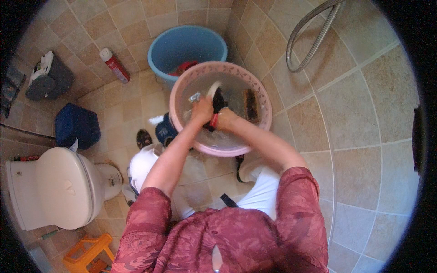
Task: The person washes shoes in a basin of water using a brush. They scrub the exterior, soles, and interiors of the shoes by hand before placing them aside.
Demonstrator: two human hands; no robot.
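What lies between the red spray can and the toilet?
In the head view, a dark blue container lies between the spray can and the toilet.

Seen from the pink basin's (210, 148) middle, the tiled wall (353, 118) shuts off three o'clock, and the shower hose (298, 70) hangs between one and two. The blue tub (163, 51) blocks low passage at eleven. Inside the basin, the brown block (251, 105) takes up three o'clock, leaving a narrow gap beside the shoe (220, 99); one o'clock offers open water. Forearms bar the rim at four and seven. Nine o'clock gives floor (139, 107) room before the navy bin (76, 126).
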